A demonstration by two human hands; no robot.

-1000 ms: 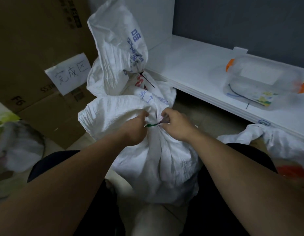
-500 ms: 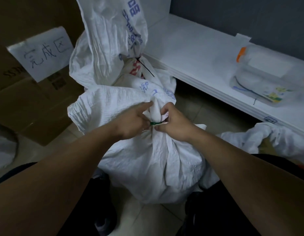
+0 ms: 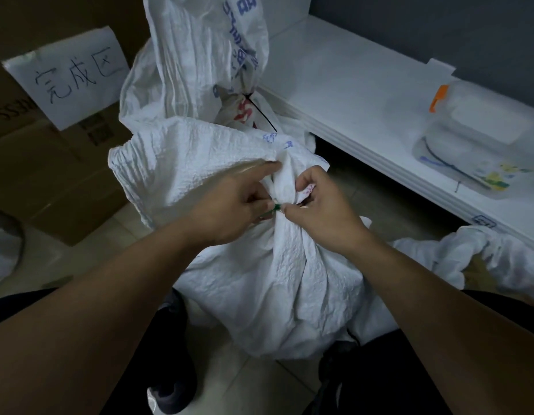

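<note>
A full white woven sack (image 3: 277, 280) stands on the floor between my legs, its neck bunched together. A thin green tie (image 3: 274, 208) runs round that neck. My left hand (image 3: 236, 202) pinches the tie's left end, its index finger stretched along the gathered cloth. From the right, my right hand (image 3: 316, 205) pinches the tie and the neck with curled fingers. The sack's loose top flap spreads to the left.
Behind stands another white sack (image 3: 200, 55) closed with a black tie (image 3: 261, 115). A cardboard box (image 3: 50, 163) with a handwritten paper sign (image 3: 68, 76) is at left. A white platform (image 3: 364, 100) at right carries a clear plastic container (image 3: 475, 145). Another white sack (image 3: 457, 253) lies at lower right.
The view has shifted left and closer. My left index finger has stretched out along the sack's neck. Both hands stay at the green tie.
</note>
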